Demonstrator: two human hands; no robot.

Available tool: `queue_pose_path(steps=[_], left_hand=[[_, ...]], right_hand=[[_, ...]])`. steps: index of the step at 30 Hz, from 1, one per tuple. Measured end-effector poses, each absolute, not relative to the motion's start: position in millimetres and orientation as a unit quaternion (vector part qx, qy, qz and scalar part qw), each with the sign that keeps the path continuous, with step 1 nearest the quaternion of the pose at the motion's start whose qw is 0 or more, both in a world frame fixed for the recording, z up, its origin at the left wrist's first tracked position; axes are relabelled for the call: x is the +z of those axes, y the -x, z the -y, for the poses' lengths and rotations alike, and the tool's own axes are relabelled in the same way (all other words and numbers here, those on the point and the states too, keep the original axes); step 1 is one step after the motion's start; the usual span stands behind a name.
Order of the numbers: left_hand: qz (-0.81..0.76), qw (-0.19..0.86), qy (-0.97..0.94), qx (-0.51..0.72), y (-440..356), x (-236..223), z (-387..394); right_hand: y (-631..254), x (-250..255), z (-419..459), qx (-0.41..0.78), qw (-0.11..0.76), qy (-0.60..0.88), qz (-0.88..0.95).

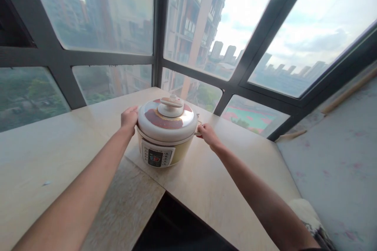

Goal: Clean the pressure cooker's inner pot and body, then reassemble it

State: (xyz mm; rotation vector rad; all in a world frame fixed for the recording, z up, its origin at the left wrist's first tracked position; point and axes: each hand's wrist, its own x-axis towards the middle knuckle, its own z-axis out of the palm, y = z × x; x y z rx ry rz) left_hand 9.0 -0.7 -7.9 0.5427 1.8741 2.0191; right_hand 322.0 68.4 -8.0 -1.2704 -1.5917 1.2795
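An electric pressure cooker (179, 151) stands upright on the pale stone sill, its control panel (157, 155) turned toward me. Its round lid (147, 125) is on, white with a brown-red ring and a raised knob (171, 106) on top. My left hand (129, 119) is closed at the cooker's left side; the handle under it is hidden by the fingers. On the right, my right hand (206, 133) wraps round the side handle (198, 133). Both arms reach forward from the lower corners of the view.
Dark-framed windows (159, 27) meet in a corner behind the cooker. A dark gap (182, 227) with a sharp sill edge lies in front. To the right is a flowered wall (332, 164), with a pale cloth-like thing (304, 211) below it. A small white scrap (46, 183) lies at left.
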Motion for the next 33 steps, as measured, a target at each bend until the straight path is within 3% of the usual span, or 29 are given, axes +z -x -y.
queue_pose_path(steps=[8, 33], left_hand=[[-0.572, 0.278, -0.117, 0.762, -59, 1, 10], [-0.52, 0.339, -0.1, 0.778, -207, 5, 32]], right_hand=[[-362, 4, -31, 0.543, 0.377, 0.507, 0.553], [-500, 18, 23, 0.524, 0.446, 0.587, 0.426]])
